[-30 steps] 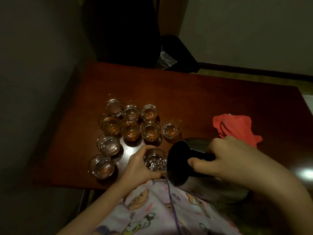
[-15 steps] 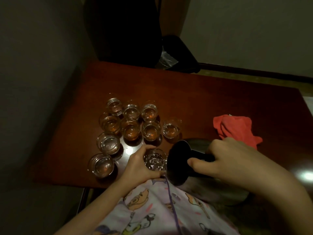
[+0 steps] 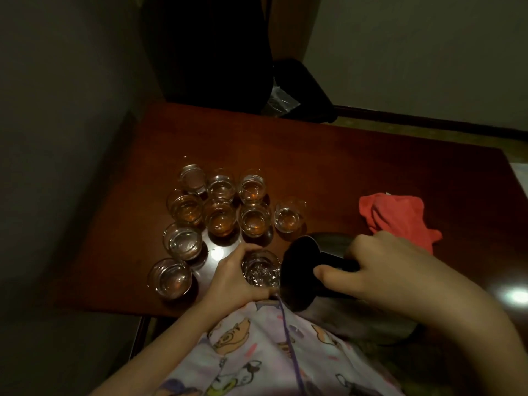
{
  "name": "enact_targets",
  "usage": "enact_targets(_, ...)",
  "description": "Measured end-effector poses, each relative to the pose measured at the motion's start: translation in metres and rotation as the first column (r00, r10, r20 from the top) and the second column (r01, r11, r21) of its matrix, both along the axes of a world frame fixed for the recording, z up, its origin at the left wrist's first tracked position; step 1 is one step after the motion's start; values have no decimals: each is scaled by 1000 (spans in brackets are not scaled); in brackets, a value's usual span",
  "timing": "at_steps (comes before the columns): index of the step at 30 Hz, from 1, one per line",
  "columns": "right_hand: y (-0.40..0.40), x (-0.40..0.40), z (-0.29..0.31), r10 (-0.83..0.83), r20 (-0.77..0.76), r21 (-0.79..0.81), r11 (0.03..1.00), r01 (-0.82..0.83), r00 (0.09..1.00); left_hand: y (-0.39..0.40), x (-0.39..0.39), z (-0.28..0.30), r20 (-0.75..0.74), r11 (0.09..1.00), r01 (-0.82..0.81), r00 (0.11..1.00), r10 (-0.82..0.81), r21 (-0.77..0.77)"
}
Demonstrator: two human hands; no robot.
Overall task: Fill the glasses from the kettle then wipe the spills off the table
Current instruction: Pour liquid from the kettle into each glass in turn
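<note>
Several small clear glasses (image 3: pixel 220 220) stand clustered on the dark red table (image 3: pixel 357 167), most holding liquid. My left hand (image 3: pixel 233 277) grips one glass (image 3: pixel 261 270) near the table's front edge. My right hand (image 3: pixel 380 268) holds the black handle of a steel kettle (image 3: pixel 303 274), which is tilted with its mouth at that glass's rim. Water shows bubbling in the held glass. A red cloth (image 3: pixel 395 217) lies crumpled on the table just behind my right hand.
A dark chair or bag (image 3: pixel 211 52) stands behind the table's far edge, with a black object (image 3: pixel 300 87) beside it. A wall runs along the left. My patterned clothing (image 3: pixel 257 352) covers the near edge. A light glare (image 3: pixel 514 295) shines at right.
Almost nothing has moved. Both hands and the tilted kettle keep their places at the front glass while water keeps running in.
</note>
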State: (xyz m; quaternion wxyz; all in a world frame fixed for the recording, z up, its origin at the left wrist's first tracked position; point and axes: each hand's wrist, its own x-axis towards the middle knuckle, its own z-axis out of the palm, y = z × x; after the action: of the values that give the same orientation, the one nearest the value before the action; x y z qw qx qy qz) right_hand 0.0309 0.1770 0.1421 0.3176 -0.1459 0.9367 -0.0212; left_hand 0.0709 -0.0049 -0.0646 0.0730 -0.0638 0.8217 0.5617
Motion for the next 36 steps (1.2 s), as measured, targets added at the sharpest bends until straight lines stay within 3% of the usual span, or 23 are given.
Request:
enact_targets(6,3,-1,-3,-26,-24,-33,999,25,999,0,-1,1,11,1000,13,1000,-13,3)
enact_targets(14,31,-1,-29,-155,-25,-236,961,145,988,-2,1,-1,13,1000,-11,1000,11,-23)
enact_targets(20,49,14,-50,-253,-109,-386,902,194,961,-3,-2,5,11,998,-55,998,55,-23)
enact_targets(29,55,29,-75,-508,-65,-685,649,332,859,-4,-14,15,1,997,-74,997,74,8)
enact_targets(36,53,41,-86,-665,25,-791,443,421,747,-10,-28,34,-43,995,-98,994,99,20)
